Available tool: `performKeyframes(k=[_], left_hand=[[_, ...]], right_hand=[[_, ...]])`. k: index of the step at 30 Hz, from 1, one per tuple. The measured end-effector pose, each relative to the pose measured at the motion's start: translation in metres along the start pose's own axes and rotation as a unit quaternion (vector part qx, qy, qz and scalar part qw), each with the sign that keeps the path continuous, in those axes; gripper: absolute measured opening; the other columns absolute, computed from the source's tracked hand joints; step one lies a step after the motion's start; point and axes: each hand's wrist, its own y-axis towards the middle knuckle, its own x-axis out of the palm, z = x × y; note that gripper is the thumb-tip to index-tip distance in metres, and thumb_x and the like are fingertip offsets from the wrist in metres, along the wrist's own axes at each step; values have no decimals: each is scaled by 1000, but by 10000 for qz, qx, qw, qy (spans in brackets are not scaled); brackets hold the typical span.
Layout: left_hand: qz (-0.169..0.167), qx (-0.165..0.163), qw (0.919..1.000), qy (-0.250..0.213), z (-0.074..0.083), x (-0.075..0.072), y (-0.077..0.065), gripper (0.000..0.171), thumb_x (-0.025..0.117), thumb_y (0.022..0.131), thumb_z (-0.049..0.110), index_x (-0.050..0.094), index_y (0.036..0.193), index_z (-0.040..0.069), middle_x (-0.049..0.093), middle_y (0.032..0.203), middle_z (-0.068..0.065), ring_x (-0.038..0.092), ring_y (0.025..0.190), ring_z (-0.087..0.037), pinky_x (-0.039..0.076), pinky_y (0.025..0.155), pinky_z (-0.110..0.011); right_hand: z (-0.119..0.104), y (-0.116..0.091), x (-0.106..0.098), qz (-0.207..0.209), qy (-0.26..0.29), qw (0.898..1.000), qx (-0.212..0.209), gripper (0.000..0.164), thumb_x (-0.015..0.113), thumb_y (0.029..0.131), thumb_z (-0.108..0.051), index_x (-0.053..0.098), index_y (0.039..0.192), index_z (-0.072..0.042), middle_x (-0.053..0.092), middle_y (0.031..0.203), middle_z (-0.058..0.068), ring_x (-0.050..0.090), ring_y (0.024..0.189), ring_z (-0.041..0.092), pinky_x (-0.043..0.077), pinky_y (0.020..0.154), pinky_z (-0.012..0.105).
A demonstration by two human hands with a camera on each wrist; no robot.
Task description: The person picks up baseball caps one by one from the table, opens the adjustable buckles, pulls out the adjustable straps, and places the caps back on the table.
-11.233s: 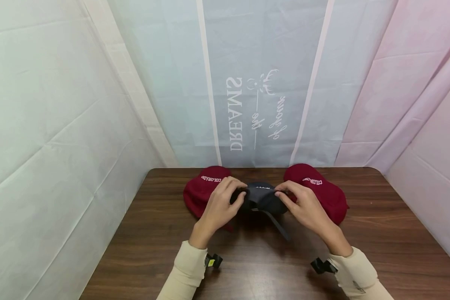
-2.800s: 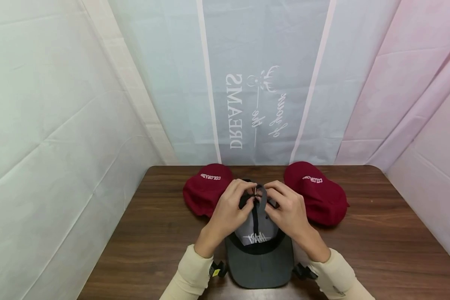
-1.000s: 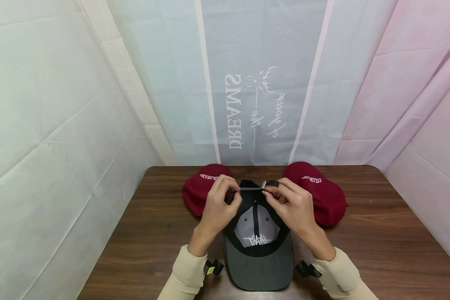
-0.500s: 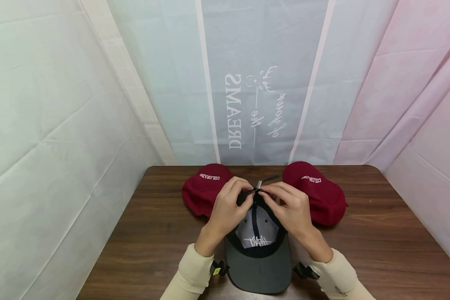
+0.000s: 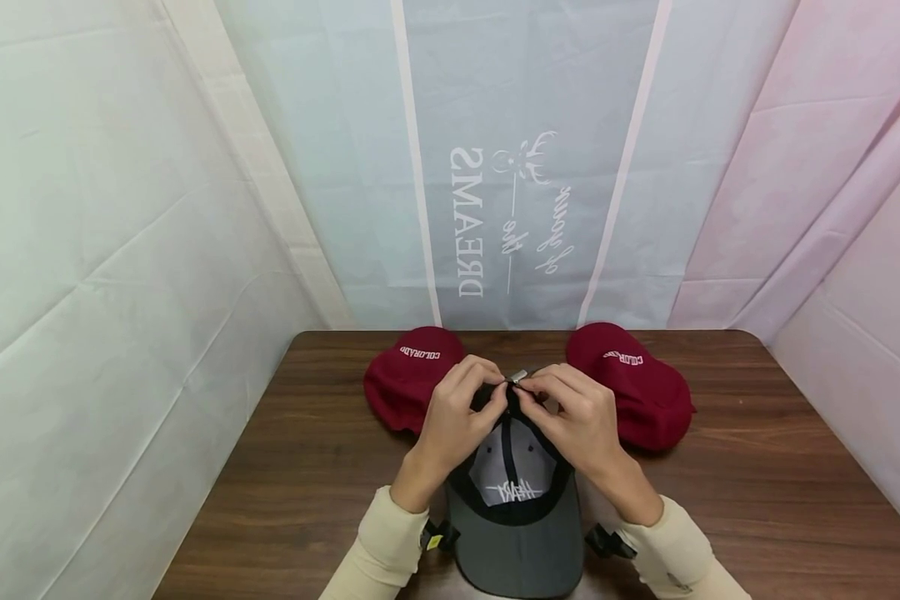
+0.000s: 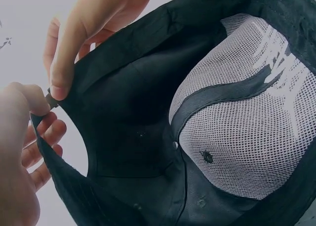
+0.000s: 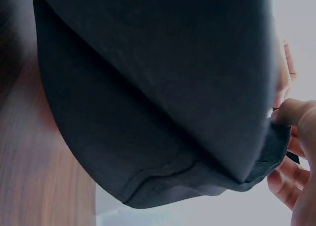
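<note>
A dark grey baseball cap [image 5: 517,554] stands with its brim toward me and its opening facing me. White lettering shows through the pale mesh lining [image 6: 232,112] inside it. My left hand [image 5: 457,417] pinches one end of the cap's rear strap between thumb and fingers. Opposite it, my right hand [image 5: 579,417] pinches the other end, close to a small metal buckle [image 5: 518,377]. In the left wrist view the fingertips of both hands nearly meet at the strap joint. The right wrist view is mostly filled by the cap's dark outer crown [image 7: 148,102].
One maroon cap [image 5: 405,387] with white COLORADO lettering lies to the left, and another maroon cap [image 5: 637,400] to the right. All rest on a brown wooden table [image 5: 285,492]. A printed cloth backdrop [image 5: 525,83] hangs behind its far edge.
Earlier the cap was turned with its loose strap toward me; now its brim faces me. The hands, apart a second ago, have come together at the buckle, and the loose strap end no longer sticks out.
</note>
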Motion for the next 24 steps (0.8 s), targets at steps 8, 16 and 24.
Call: performKeyframes(k=[8,16,24], left_hand=[[158,-85,9997,-177,-2,-3,0,14,74,91,-4,65,94,7,69,101,-8,68,87,-19,61,77,-27],[299,-191,9991,-251,-4,-6,-1,15,73,91,-5,66,94,7,69,101,-8,60,71,-19,54,56,-34],[329,-217,9989,-244,-5,-9,0,14,74,91,-6,66,94,6,69,101,-9,57,68,-18,53,53,-33]], right_hand=[[0,1,-2,-13,-57,10000,0,20,74,100,-26,81,89,-12,76,83,1,59,62,11,48,55,20],[2,1,-3,-11,-125,9999,-6,29,69,103,-32,81,86,-12,76,82,-1,59,62,9,48,54,19],[2,2,-5,-27,-109,9999,30,28,70,103,-32,81,86,-12,75,82,-1,59,62,9,48,55,19]])
